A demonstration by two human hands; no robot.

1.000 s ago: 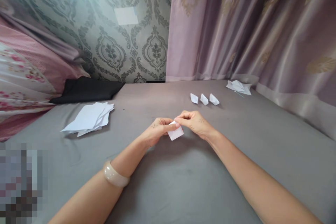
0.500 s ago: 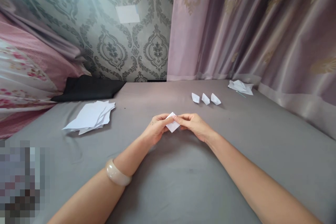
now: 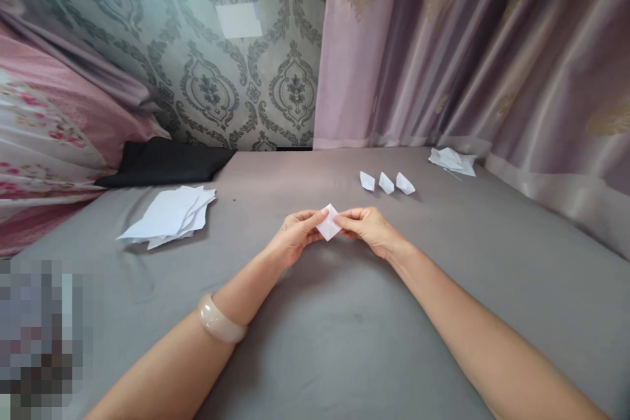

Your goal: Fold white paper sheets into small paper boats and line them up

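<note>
A small folded piece of white paper [image 3: 329, 224], diamond-shaped, is held up between my two hands over the grey sheet [image 3: 344, 335]. My left hand [image 3: 297, 234] pinches its left corner, thumb on the front face. On the opposite corner, my right hand [image 3: 370, 228] has thumb and fingers closed. The fingertips behind the paper are partly hidden. Beyond my right hand stand three small folded white paper boats [image 3: 386, 183] in a row.
A stack of loose white paper sheets [image 3: 170, 213] lies to the left, with a black cloth [image 3: 170, 163] behind it. More white paper [image 3: 451, 160] and a thin stick [image 3: 453, 174] lie at the far right. Curtains [image 3: 418, 46] hang along the right.
The folded paper and both hands have shifted slightly to the right. My left thumb has moved up along the paper, and my right thumb has drawn back toward its right corner.
</note>
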